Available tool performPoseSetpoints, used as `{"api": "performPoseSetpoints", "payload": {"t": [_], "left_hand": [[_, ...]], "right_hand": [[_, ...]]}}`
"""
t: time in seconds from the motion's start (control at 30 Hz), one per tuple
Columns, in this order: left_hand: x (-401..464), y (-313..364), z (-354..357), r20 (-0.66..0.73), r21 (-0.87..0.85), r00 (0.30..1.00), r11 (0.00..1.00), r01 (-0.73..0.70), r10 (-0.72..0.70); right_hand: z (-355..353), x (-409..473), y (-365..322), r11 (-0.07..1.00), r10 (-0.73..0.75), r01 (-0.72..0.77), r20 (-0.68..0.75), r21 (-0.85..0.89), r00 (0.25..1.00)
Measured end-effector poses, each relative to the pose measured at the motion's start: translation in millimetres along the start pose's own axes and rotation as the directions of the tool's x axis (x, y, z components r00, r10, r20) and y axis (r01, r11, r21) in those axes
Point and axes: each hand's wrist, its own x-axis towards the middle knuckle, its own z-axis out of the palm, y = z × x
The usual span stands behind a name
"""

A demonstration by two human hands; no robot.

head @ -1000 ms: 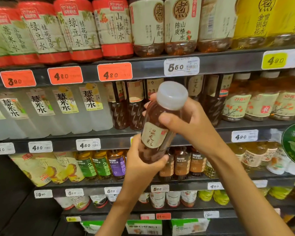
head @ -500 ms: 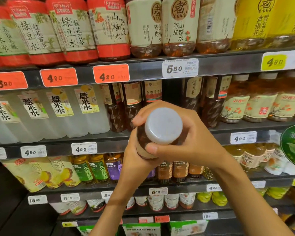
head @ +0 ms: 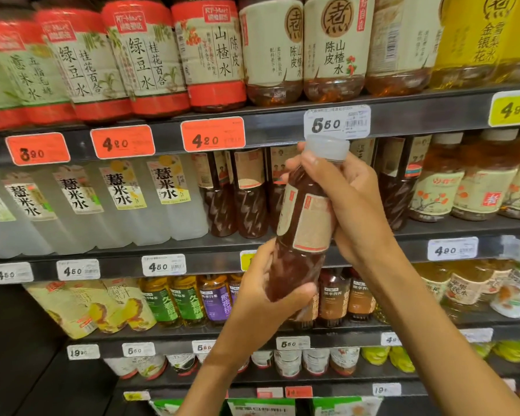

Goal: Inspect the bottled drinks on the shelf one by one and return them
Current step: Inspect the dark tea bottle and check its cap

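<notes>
Before the drinks shelf [head: 267, 127], one dark bottle [head: 300, 235] held out in both hands.
Stock by size: the shelving runs in several tiers, each dark rail carrying price tags; the top tier holds large red-banded bottles [head: 150, 64] and cream-labelled ones, the second tier cloudy white bottles [head: 168, 199], then dark brown bottles [head: 246, 193] of the same kind as the held one, then amber ones at right. The held bottle stands nearly upright in front of the second tier, clear of the rail, translucent cap [head: 327, 147] uppermost, beige label facing the camera. The right hand [head: 351, 205] grasps its neck and upper body; the left hand [head: 267, 292] curls round its base from below.
</notes>
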Motion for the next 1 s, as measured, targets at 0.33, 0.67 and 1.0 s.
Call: {"api": "performPoseSetpoints", "payload": {"t": [0.33,0.67,1.0], "left_hand": [[-6.0,1.9,3.6,0.155,-0.295,0.942,0.896,0.332,-0.298],[-2.6,-4.2,-3.0,0.263,-0.226,0.897,0.881,0.417,-0.357],[0.1,1.7,0.2,0.344,-0.572,0.907,0.711,0.408,-0.244]], "right_hand": [[-11.2,15.5,2.7,0.939,0.301,-0.312,0.092,0.148,0.949],[-15.4,17.6,14.6,0.940,0.328,-0.329,0.031,0.094,0.944],[-16.7,20.8,5.5,0.904,0.314,-0.347,0.164,0.251,0.935]]}}
